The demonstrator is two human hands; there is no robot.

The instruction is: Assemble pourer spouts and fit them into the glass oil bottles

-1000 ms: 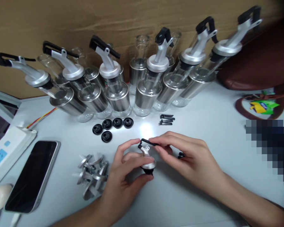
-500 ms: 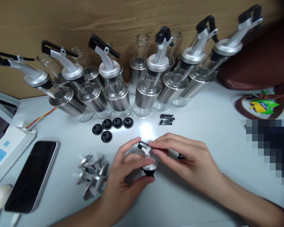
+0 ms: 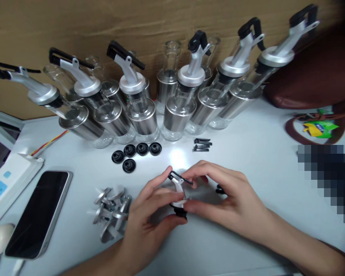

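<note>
My left hand (image 3: 148, 209) is closed around a silver bottle pourer (image 3: 177, 189), its fingers and thumb on the collar and black stopper and its index fingertip up by the spout tip. A thin black lever (image 3: 185, 178) lies across the pourer's top. My right hand (image 3: 232, 195) also grips the pourer, thumb against the collar and fingers curled behind the lever, their tips partly hidden. Beyond the hands lie several black stoppers (image 3: 129, 165) and some loose black levers (image 3: 201, 145). A heap of silver pourer spouts (image 3: 113, 212) sits left of my left hand.
Glass bottles with steel bands (image 3: 143, 119) stand along the back, the front ones topped with pourers, before a cardboard wall (image 3: 149, 19). A phone (image 3: 40, 212) and white power strip (image 3: 13, 180) lie left. Small black parts (image 3: 219, 189) are partly behind my right hand; a brown bag (image 3: 307, 82) sits back right.
My right fingers have let go of the lever's end and shifted behind it, while the right thumb has dropped to the pourer's collar. My left hand keeps its hold.
</note>
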